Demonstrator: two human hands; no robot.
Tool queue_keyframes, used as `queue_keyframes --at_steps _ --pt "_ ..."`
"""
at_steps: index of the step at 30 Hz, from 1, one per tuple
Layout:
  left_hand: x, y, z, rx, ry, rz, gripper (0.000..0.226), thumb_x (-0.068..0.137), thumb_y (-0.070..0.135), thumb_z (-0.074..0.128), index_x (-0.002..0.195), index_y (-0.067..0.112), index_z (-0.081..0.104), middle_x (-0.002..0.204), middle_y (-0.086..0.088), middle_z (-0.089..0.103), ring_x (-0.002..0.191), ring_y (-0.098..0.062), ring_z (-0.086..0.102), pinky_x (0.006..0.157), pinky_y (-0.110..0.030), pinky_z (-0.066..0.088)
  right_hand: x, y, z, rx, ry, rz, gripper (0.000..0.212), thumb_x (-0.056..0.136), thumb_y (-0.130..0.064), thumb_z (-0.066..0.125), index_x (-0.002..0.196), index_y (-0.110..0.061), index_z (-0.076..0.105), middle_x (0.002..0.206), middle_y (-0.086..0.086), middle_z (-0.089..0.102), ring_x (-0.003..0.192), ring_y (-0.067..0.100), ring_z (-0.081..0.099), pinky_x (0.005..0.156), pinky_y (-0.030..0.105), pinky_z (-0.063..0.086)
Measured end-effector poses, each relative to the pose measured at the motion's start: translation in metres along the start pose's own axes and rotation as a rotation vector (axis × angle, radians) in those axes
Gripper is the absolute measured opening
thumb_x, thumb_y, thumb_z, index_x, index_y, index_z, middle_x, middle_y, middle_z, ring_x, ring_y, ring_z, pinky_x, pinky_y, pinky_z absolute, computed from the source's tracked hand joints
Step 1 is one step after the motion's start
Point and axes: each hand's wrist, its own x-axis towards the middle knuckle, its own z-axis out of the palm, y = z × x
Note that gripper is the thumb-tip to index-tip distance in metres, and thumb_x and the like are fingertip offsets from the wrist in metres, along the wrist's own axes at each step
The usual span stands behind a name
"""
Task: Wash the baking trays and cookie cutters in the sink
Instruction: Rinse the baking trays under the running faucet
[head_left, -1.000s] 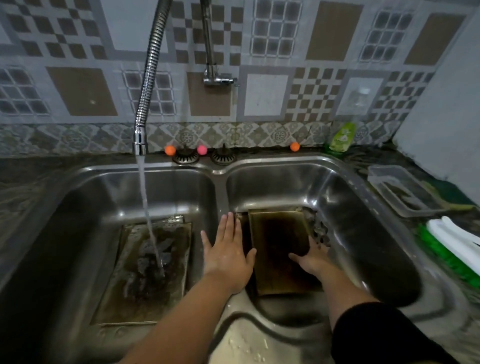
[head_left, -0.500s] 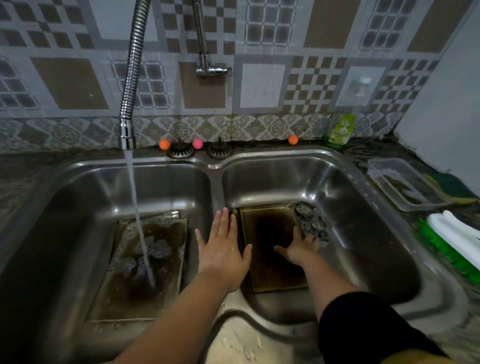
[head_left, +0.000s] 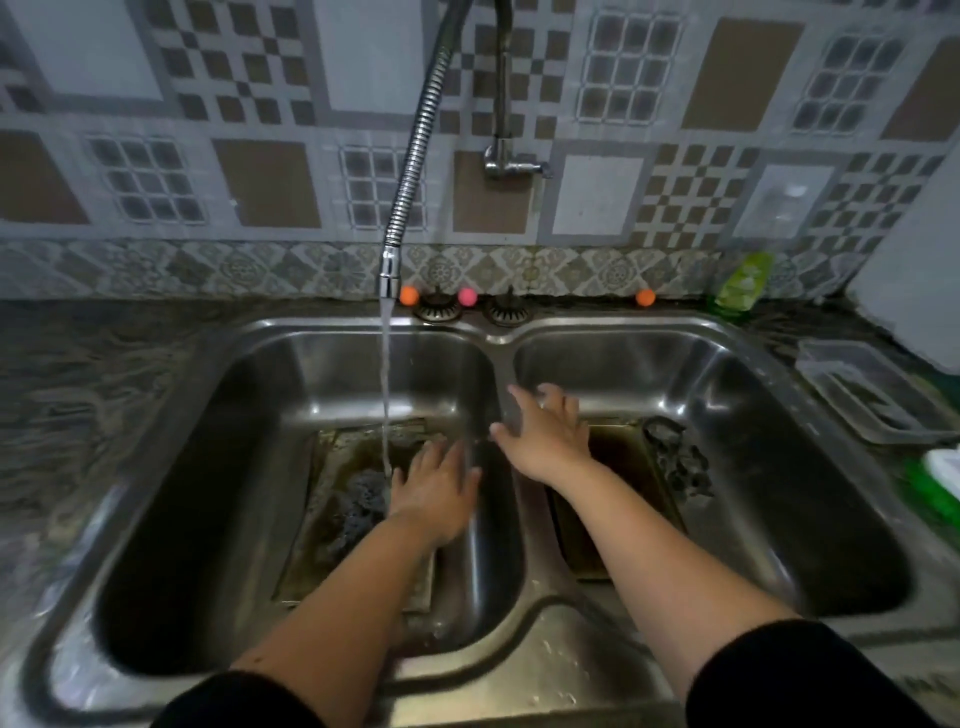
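A dirty baking tray (head_left: 332, 530) lies flat in the left basin of the steel double sink (head_left: 498, 338), with water from the flexible tap (head_left: 415, 156) running onto it. My left hand (head_left: 434, 493) hovers open over this tray, right beside the water stream. A second dark tray (head_left: 623, 457) lies in the right basin, with several dark cookie cutters (head_left: 675, 462) piled at its far right corner. My right hand (head_left: 545, 431) is raised over the divider between the basins, fingers spread, holding nothing.
A green soap bottle (head_left: 740, 286) stands at the back right. A clear plastic container (head_left: 862, 395) and a green-and-white brush (head_left: 940, 473) lie on the right counter. Small orange and pink balls (head_left: 409, 295) and two strainers (head_left: 437, 310) line the sink's back rim.
My left hand has moved from the divider into the left basin over the wet tray. My right hand has lifted off the right tray and moved left and up to the divider.
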Motion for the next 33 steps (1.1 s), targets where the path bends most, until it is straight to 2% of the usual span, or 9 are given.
queue_keyframes --at_steps 4,6,10,16,18,23,25,28,33 --pt "-0.006 -0.056 -0.01 -0.072 -0.083 -0.177 0.056 0.1 0.042 0.038 0.151 0.023 0.025 0.16 -0.002 0.014 0.147 -0.027 0.011 0.118 -0.048 0.018 -0.026 -0.043 0.039 -0.055 0.03 -0.249 0.053 0.093 -0.044 0.047 0.143 -0.034 0.031 0.148 0.004 0.022 0.133 0.028 0.021 0.105 0.045 0.026" --pt "-0.01 -0.079 -0.011 -0.082 -0.102 -0.224 0.052 0.1 0.04 0.039 0.148 0.026 0.029 0.159 -0.003 0.015 0.145 -0.03 0.014 0.115 -0.048 0.022 -0.031 -0.056 0.066 -0.001 -0.094 -0.262 0.053 0.093 -0.042 0.049 0.143 -0.034 0.032 0.148 0.004 0.023 0.133 0.028 0.022 0.106 0.044 0.028" --pt "-0.009 -0.118 -0.014 -0.082 -0.104 -0.297 0.054 0.1 0.035 0.042 0.15 0.029 0.025 0.159 -0.007 0.01 0.144 -0.033 0.01 0.116 -0.051 0.022 -0.028 -0.065 0.115 0.044 -0.343 -0.051 0.061 0.091 -0.041 0.053 0.145 -0.036 0.028 0.153 0.006 0.016 0.141 0.034 0.015 0.113 0.049 0.024" --pt "0.015 -0.152 -0.008 -0.111 -0.154 -0.392 0.06 0.099 0.037 0.04 0.153 0.026 0.016 0.153 -0.018 0.025 0.139 -0.039 0.024 0.116 -0.048 0.023 -0.018 -0.065 0.152 0.174 -0.455 0.157 0.067 0.094 -0.038 0.051 0.151 -0.032 0.016 0.158 0.007 0.007 0.144 0.036 0.006 0.116 0.051 0.019" --pt "0.021 -0.154 -0.004 -0.102 -0.176 -0.405 0.062 0.1 0.038 0.039 0.154 0.026 0.011 0.156 -0.018 0.019 0.142 -0.04 0.018 0.117 -0.049 0.02 -0.015 -0.064 0.159 0.185 -0.443 0.18 0.072 0.095 -0.037 0.051 0.153 -0.03 0.009 0.159 0.003 0.003 0.145 0.034 0.004 0.116 0.048 0.02" --pt "0.025 -0.153 0.007 -0.063 -0.209 -0.394 0.065 0.102 0.035 0.036 0.155 0.023 -0.001 0.16 -0.007 -0.019 0.146 -0.039 -0.006 0.118 -0.048 0.007 -0.008 -0.059 0.166 0.245 -0.431 0.223 0.082 0.096 -0.037 0.05 0.152 -0.028 -0.008 0.16 0.0 0.0 0.145 0.031 0.003 0.113 0.048 0.022" --pt "0.026 -0.153 0.008 -0.039 -0.171 -0.393 0.063 0.102 0.033 0.036 0.155 0.02 0.005 0.161 -0.005 -0.014 0.146 -0.038 -0.002 0.119 -0.048 0.009 -0.007 -0.058 0.168 0.246 -0.418 0.231 0.084 0.096 -0.038 0.05 0.151 -0.028 -0.012 0.16 0.0 0.0 0.145 0.031 0.004 0.113 0.048 0.024" --pt "0.028 -0.15 0.002 -0.052 -0.096 -0.376 0.056 0.101 0.033 0.038 0.152 0.021 0.021 0.161 0.0 0.01 0.141 -0.037 0.012 0.114 -0.049 0.017 -0.002 -0.058 0.171 0.282 -0.383 0.243 0.084 0.094 -0.041 0.051 0.152 -0.026 -0.009 0.158 0.003 0.005 0.143 0.031 0.01 0.112 0.048 0.028" --pt "0.031 -0.155 0.001 -0.296 -0.025 -0.385 0.046 0.097 0.03 0.047 0.143 0.027 0.043 0.152 -0.001 0.032 0.137 -0.035 0.026 0.114 -0.05 0.025 0.004 -0.059 0.164 0.264 -0.255 0.244 0.082 0.092 -0.046 0.054 0.153 -0.024 0.003 0.155 0.007 0.012 0.139 0.031 0.02 0.107 0.045 0.032"
